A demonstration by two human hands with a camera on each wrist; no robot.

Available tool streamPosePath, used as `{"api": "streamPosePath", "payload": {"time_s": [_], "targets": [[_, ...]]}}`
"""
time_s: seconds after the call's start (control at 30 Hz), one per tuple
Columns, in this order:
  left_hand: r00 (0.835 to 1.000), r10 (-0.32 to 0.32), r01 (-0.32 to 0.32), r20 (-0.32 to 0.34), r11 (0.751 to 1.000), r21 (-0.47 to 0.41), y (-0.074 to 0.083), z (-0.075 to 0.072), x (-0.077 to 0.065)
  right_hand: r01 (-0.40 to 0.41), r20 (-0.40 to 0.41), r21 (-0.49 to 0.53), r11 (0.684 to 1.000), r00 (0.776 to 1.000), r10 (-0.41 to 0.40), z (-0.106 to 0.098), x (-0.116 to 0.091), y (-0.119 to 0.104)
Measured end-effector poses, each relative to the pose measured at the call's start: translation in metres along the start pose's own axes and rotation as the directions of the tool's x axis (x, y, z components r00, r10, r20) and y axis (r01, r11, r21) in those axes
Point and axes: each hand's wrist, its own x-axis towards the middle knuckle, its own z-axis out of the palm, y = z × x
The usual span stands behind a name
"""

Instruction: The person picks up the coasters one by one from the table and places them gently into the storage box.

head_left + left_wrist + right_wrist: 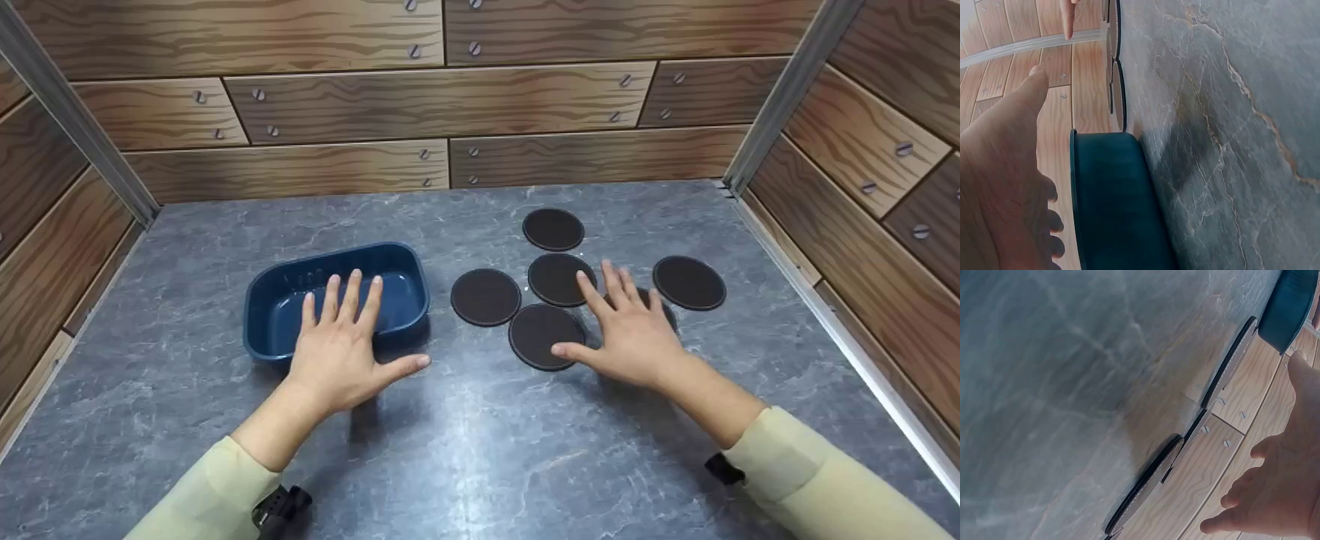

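My left hand [339, 352] is spread flat, palm down, above the near side of a dark blue plastic basin [262, 300]. In the left wrist view the fingers stand apart from the wall of the basin [1112, 191], and nothing is in the palm. Over the dark round coasters, my right hand [634, 341] is likewise spread with nothing in it. It overlaps the middle coaster [559, 279], the front coaster [544, 337] and one largely hidden coaster [664, 306]. The right wrist view shows a stitched-edge coaster [1148, 486] lying flat below the hand.
More coasters lie around: a left one [486, 298], a back one [553, 229] and a right one [688, 283]. The grey marbled tabletop [465, 465] is bounded by wood-patterned panels [337, 105] at the back and sides, with metal posts [787, 97] in the corners.
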Motion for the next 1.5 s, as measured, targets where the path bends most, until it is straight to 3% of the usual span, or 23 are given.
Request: {"api": "streamPosePath", "payload": {"time_s": [0.43, 0.87, 1.13, 1.5], "targets": [[0.999, -0.021, 0.020, -0.039, 1.000, -0.005, -0.018, -0.004, -0.006, 0.029, -0.006, 0.006, 1.000, 1.000, -0.029, -0.005, 0.011, -0.016], [0.994, -0.077, 0.072, -0.073, 0.995, -0.062, -0.078, -0.019, -0.027, 0.154, -0.008, 0.034, 0.987, 0.988, -0.154, -0.021, 0.048, -0.091], [0.994, -0.109, 0.106, -0.029, 0.988, -0.110, -0.108, -0.015, -0.036, 0.209, 0.035, 0.068, 0.975, 0.977, -0.212, -0.012, 0.071, -0.131], [0.991, -0.131, 0.135, 0.037, 0.979, -0.154, -0.138, -0.011, -0.032, 0.248, 0.094, 0.131, 0.960, 0.961, -0.262, 0.010, 0.099, -0.163]]}}
